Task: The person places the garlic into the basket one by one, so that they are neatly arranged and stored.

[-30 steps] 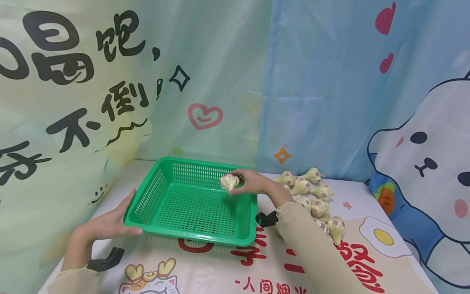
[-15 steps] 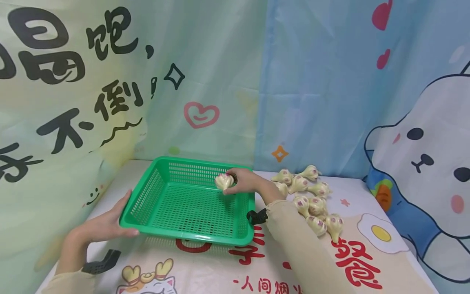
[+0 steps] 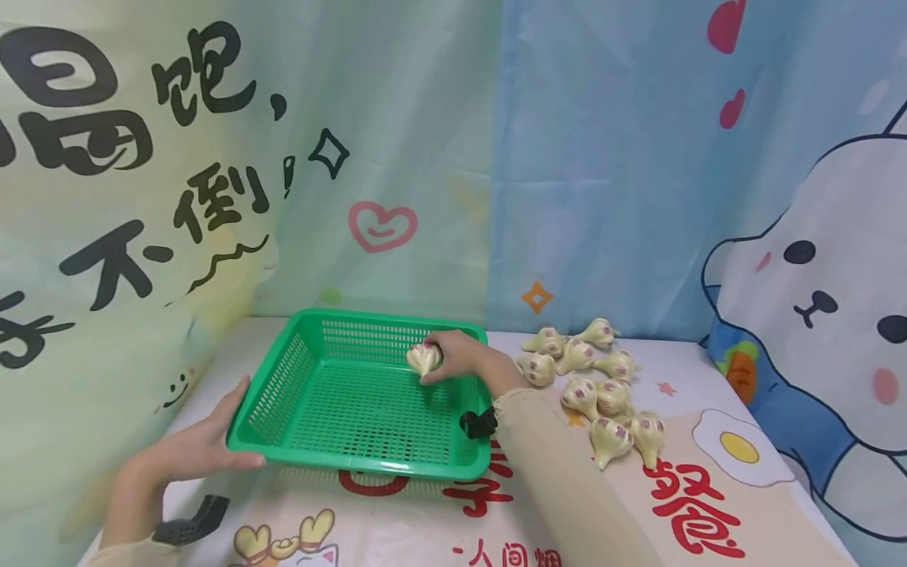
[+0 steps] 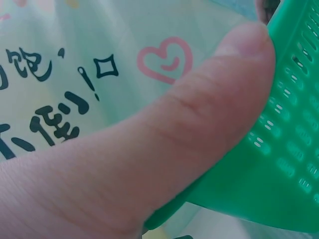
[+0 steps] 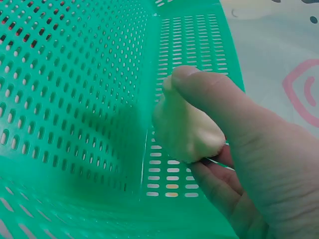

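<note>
A green plastic basket (image 3: 368,409) with slotted walls stands on the table. My right hand (image 3: 460,358) pinches a garlic bulb (image 3: 424,358) over the basket's right rear part. In the right wrist view the thumb and fingers of my right hand (image 5: 249,144) grip the garlic bulb (image 5: 187,129) from both sides, inside the basket walls (image 5: 99,99). At the basket's left front corner my left hand (image 3: 191,445) holds the rim, its thumb along the front edge. The left wrist view shows my left hand (image 4: 164,134) against the basket's green side (image 4: 249,199).
Several garlic bulbs (image 3: 612,441) lie in a loose group right of the basket, reaching toward the rear curtain (image 3: 602,157). A printed cloth (image 3: 708,488) covers the table's front. A printed curtain also hangs at the left.
My right hand has moved left with the garlic bulb, farther over the basket. My left hand stays at the basket's left corner. The view has shifted slightly.
</note>
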`<state>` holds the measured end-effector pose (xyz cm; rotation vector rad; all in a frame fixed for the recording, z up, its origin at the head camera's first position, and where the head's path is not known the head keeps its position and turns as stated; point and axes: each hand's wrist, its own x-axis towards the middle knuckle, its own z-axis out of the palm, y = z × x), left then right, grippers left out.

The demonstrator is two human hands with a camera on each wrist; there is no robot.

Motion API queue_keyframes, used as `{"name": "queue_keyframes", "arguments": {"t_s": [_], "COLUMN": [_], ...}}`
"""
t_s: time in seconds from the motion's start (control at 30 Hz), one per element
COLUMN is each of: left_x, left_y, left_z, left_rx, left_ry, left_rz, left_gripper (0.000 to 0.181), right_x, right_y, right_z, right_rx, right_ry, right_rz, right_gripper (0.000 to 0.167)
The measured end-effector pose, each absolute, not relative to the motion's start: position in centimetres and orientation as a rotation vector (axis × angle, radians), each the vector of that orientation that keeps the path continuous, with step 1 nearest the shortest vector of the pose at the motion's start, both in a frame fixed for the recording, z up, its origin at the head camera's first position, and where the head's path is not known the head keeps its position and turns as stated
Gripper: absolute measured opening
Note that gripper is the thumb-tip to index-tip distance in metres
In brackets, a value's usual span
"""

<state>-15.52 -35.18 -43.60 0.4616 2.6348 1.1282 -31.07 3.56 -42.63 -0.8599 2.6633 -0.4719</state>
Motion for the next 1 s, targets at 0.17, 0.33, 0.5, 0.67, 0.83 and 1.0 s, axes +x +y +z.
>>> {"name": "queue_keyframes", "arguments": {"t_s": [0.17, 0.33, 0.5, 0.67, 0.83, 1.0], "left_x": [-15.4, -15.5, -15.6, -15.6, -15.5, -15.4], "left_y": [-34.9, -34.9, -34.8, -34.7, -34.6, -34.9], "left_z": [-43.7, -43.7, -43.8, -43.9, -43.7, -43.6], "left_rx": [0.452, 0.463, 0.474, 0.468, 0.456, 0.447], "left_ry": [2.631, 2.646, 2.660, 2.667, 2.653, 2.679], "left_rz": [1.153, 1.143, 1.112, 1.117, 1.132, 1.086], "left_gripper": [0.119, 0.119, 0.119, 0.120, 0.120, 0.118], "right_x": [-31.3, -31.2, -30.8, -30.7, -30.7, -30.7], "right_y": [3.5, 3.2, 3.1, 2.9, 2.6, 2.0], "right_z": [-43.2, -43.6, -43.9, -44.4, -44.7, -44.8], "right_rx": [-0.881, -0.919, -0.904, -0.942, -0.986, -1.015], "right_ry": [2.689, 2.708, 2.694, 2.703, 2.716, 2.722], "right_rz": [-0.431, -0.360, -0.319, -0.226, -0.197, -0.209], "right_gripper": [0.075, 0.074, 0.074, 0.081, 0.076, 0.072]}}
